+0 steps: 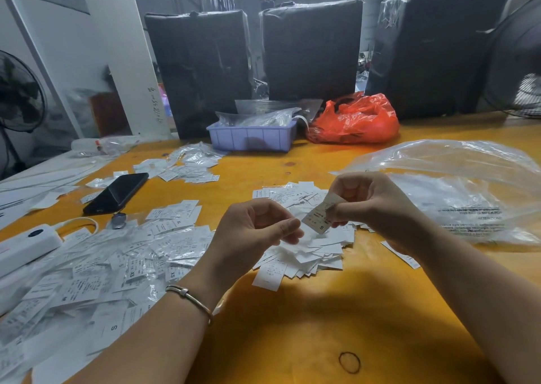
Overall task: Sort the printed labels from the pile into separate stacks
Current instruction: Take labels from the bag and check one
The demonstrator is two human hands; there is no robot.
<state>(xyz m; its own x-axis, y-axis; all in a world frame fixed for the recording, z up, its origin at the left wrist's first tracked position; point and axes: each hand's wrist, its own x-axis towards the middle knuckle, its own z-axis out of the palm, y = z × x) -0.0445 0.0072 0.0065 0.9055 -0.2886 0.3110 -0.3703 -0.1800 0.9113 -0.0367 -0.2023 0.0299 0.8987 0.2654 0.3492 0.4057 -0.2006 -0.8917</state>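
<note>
Left hand (257, 228) raised, fingers loosely curled, right hand (369, 205) pinching with thumb and fingertips

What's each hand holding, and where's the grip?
Right hand pinches a printed label marked S by its upper end. Left hand holds nothing visible.

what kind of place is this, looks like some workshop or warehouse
Probably a garment warehouse or packing workshop: size labels heaped on a worktable, big black-wrapped bales behind, and clear packaging bags.

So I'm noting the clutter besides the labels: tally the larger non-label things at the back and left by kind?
Black wrapped bales: 3
Fans: 2
Red bag: 1
Purple bin: 1
Phone: 1
Total: 8
</note>
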